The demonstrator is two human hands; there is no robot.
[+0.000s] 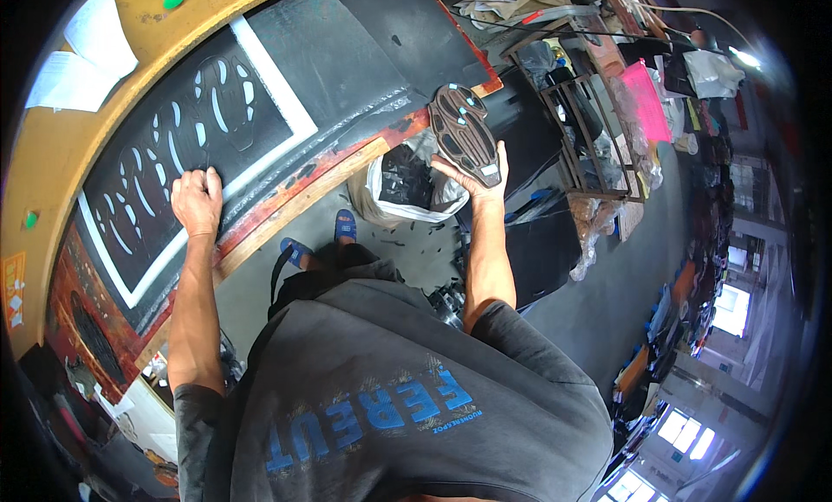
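Note:
On the black sheet [260,159] at the left of the work table rests my left hand [198,200], its fingers curled closed; whether anything is between them is hidden. Just beyond it, several narrow slots and sole-shaped outlines mark the sheet, with white showing through the openings. My right hand [482,183] grips the heel end of a sole-shaped cutting die [465,138], brown, with several inner compartments. Small pale bits sit in the die's far end. It is held up past the table's wooden edge, over an open white sack [407,183] of black scraps.
A yellow machine body [65,168] curves along the far left, carrying green buttons and white papers. The wooden table edge [299,185] runs diagonally before me. Stacked black sheets [529,251] stand at right, beside a cluttered rack [589,129]. Scraps litter the floor near my feet.

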